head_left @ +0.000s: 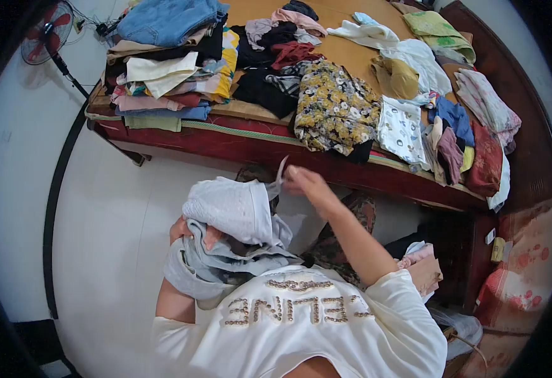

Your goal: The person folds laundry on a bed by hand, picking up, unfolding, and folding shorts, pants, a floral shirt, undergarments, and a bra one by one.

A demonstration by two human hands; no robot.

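A white textured garment with a rounded cup shape, apparently a bra (225, 208), lies over a bundle of pale grey-blue cloth (191, 271) in front of my chest. My left hand (180, 229) is closed around the left side of this bundle, its fingers partly hidden by the fabric. A bit of pink cloth (213, 237) peeks out between the layers. Raised to the right, my right hand (306, 184) is slightly blurred and closed on the thin strap (281, 171) of the bra, which is pulled upward.
On the wooden bed (244, 12) ahead are a tall folded clothes stack (162, 82), a yellow floral garment (336, 104), a mustard bra cup (395, 77) and several small piles. A fan (47, 34) stands far left. More clothes (421, 268) lie low on the right.
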